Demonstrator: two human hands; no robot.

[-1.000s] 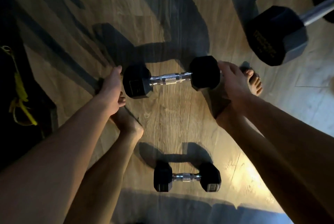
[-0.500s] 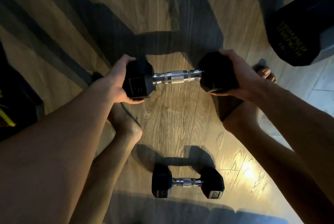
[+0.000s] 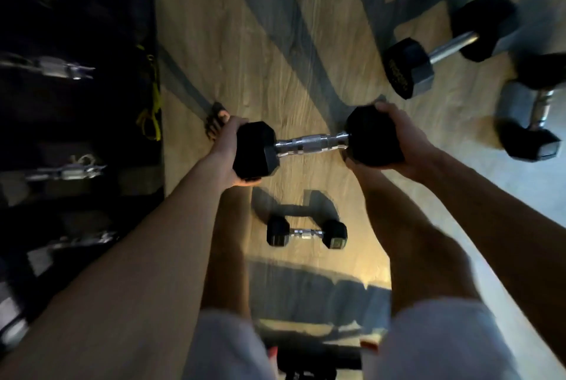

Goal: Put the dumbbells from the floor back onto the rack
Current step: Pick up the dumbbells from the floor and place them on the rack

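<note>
Dumbbell now lifted clear of floor; rack swung into view. We grip it by hex heads: left hand curled round one, right hand round other, bare handle between. Rack lies beyond left-hand grip. We judge: keep bar level, toes clear beneath, lead with left end

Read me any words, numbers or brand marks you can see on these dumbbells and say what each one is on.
No text is readable.
The large dumbbell on the floor: yellowish lettering on its near end, too blurred to read.
The small dumbbell on the floor: a pale mark on each end, too small to read.
The held dumbbell, gripped by the left hand and right hand: no marking shows.
</note>
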